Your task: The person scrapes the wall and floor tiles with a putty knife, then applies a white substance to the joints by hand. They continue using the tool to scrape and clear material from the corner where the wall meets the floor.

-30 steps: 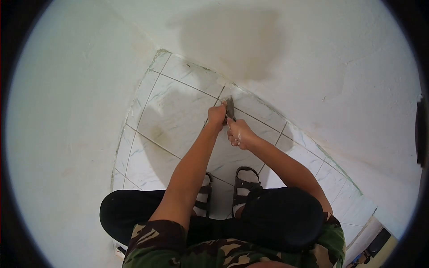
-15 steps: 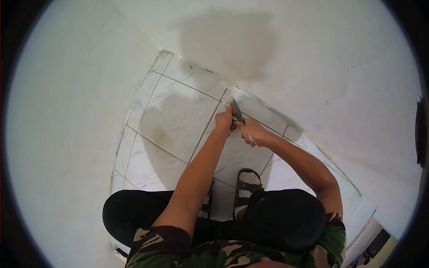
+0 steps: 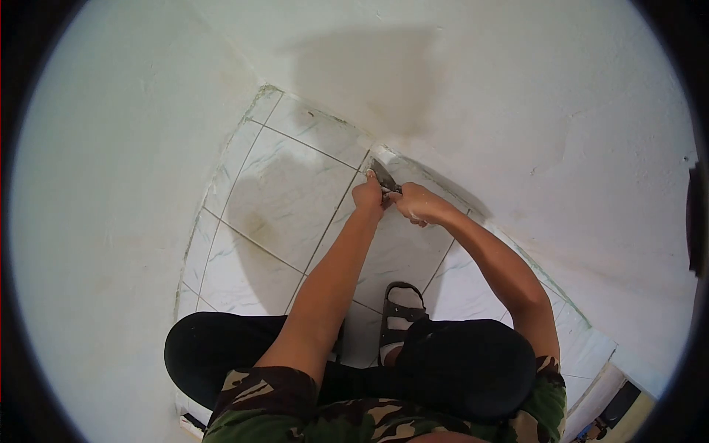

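Observation:
My right hand (image 3: 418, 204) is wrapped round the handle of a metal scraper (image 3: 383, 175), its blade angled up and left near the foot of the wall. Close beside it, my left hand (image 3: 369, 195) has a finger or thumb with white paste on it at the blade's left edge. The fingers of my left hand are closed, and what they hold is too small to name. White smears also mark my right hand. Under both hands lies the marbled tile floor (image 3: 288, 199).
White walls (image 3: 532, 111) meet the floor at a corner (image 3: 267, 88). My sandalled foot (image 3: 402, 314) and black-clad knees are below my hands. A dark object (image 3: 694, 218) is at the right edge. Several items (image 3: 602, 428) lie at the lower right.
The scraper and both hands have shifted slightly left in view, and the blade leans further left. The whole view has also moved a little.

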Demonstrator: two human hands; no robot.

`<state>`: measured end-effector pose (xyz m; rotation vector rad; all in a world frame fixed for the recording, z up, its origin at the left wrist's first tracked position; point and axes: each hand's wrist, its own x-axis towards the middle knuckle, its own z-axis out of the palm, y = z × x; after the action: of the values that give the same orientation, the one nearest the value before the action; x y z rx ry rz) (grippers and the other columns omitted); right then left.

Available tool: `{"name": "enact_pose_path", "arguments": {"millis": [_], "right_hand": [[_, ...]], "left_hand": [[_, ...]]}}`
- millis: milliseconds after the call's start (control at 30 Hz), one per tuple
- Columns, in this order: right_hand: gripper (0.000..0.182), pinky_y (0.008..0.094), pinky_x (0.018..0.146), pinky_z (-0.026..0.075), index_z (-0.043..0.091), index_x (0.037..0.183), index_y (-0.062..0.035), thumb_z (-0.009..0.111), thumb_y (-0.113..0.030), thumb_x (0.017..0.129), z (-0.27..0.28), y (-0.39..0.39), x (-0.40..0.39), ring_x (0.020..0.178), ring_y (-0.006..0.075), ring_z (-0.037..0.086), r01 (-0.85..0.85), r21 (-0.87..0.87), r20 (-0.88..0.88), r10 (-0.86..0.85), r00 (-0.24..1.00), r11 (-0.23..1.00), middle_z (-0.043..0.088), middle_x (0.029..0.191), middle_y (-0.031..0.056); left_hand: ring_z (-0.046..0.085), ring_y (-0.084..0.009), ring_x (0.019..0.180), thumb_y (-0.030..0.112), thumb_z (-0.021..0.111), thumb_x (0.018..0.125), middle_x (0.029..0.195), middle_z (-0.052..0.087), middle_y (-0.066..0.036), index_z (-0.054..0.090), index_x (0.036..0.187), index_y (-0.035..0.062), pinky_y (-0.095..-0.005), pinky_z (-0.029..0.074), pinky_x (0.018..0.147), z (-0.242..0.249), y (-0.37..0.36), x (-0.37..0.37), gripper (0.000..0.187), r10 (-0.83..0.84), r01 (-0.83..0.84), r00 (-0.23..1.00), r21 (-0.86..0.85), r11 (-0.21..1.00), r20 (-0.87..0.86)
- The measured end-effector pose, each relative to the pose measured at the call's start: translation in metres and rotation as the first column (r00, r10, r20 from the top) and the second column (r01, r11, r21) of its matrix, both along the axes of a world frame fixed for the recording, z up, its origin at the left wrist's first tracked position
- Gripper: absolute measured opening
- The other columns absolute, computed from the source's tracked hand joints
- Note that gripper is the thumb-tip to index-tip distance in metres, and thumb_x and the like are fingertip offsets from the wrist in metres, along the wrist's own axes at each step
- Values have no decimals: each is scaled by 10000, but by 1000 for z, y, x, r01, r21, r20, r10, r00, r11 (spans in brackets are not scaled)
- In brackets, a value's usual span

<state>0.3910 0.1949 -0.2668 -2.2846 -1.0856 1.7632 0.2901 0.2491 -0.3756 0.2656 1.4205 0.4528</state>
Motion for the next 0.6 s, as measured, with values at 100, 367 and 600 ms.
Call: {"name": "enact_pose_path", "arguments": {"millis": [100,367,600], "right_hand": [[242,339,422,393,586,874,45,487,-175,895,17,-1,5,475,188,478,11,-11,-21,-11,1000,1000,502,582,107],[319,307,379,330,485,860,-14,449,-311,968,-26,-10,-16,430,142,390,249,-88,-238,-263,935,965,424,579,25],[282,270,352,238,397,832,-78,434,-317,977,-42,-30,-44,423,101,307,646,-272,-539,-669,512,713,349,574,-9]], "left_hand": [[579,-207,550,397,524,947,740,562,-96,550,906,2,-354,512,473,-3,-2,-1,398,-40,42,999,-49,998,31],[585,-231,569,368,566,924,748,573,-130,561,844,-46,-371,490,430,-7,4,-17,421,-133,155,977,130,979,-169],[632,-263,644,326,598,887,754,631,-171,613,727,-59,-399,523,476,2,17,-28,417,-442,537,819,218,815,-366]]}}
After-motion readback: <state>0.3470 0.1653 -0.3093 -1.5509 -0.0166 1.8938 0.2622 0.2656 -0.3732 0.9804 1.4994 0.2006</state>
